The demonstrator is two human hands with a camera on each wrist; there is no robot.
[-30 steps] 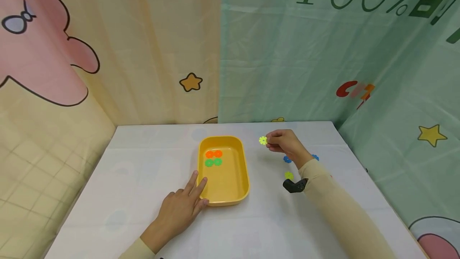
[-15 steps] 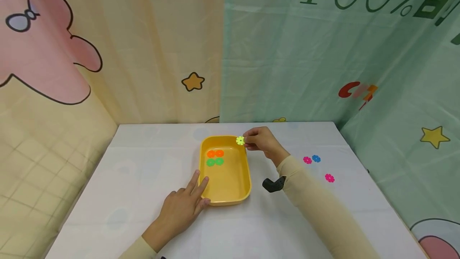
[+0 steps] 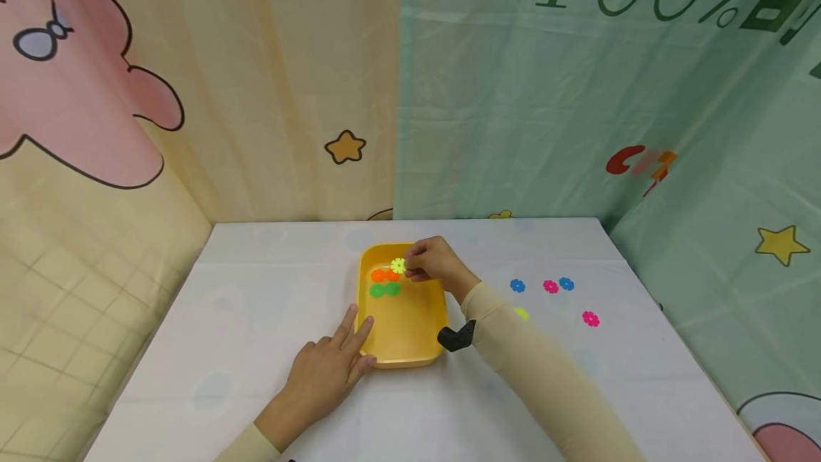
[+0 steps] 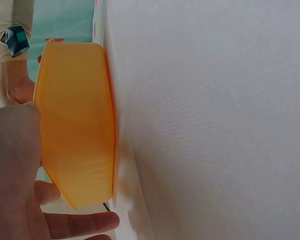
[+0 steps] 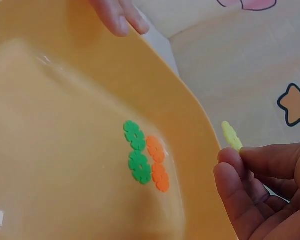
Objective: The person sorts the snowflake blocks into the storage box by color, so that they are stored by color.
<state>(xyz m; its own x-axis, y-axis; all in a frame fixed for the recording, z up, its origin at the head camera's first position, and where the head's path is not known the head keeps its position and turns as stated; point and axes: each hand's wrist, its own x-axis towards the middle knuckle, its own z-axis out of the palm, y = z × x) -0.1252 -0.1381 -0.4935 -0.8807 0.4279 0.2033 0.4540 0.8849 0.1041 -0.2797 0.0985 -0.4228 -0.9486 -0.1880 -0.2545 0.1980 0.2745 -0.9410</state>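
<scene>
A yellow tray (image 3: 404, 334) lies on the white table, its long sides running away from me. Inside, toward its far left, are two orange flower-shaped plastic discs (image 5: 155, 149) beside two green ones (image 5: 140, 167). My right hand (image 3: 439, 264) pinches a light-yellow flower-shaped disc (image 3: 398, 265) between thumb and fingertips, above the far end of the tray. In the right wrist view that disc (image 5: 232, 136) is seen nearly edge-on. With fingers extended, my left hand (image 3: 321, 374) rests at the tray's near left rim; the left wrist view shows its thumb against the tray wall (image 4: 77, 120).
Right of the tray lie two blue discs (image 3: 517, 286), two pink discs (image 3: 551, 286) and a yellow disc (image 3: 522, 314) partly hidden by my right sleeve. Printed cloth walls (image 3: 500, 113) stand behind and beside the table.
My right hand has carried the yellow disc leftward from beside the tray to above its far end. Discs behind that arm came into view. My left hand has stayed at the rim.
</scene>
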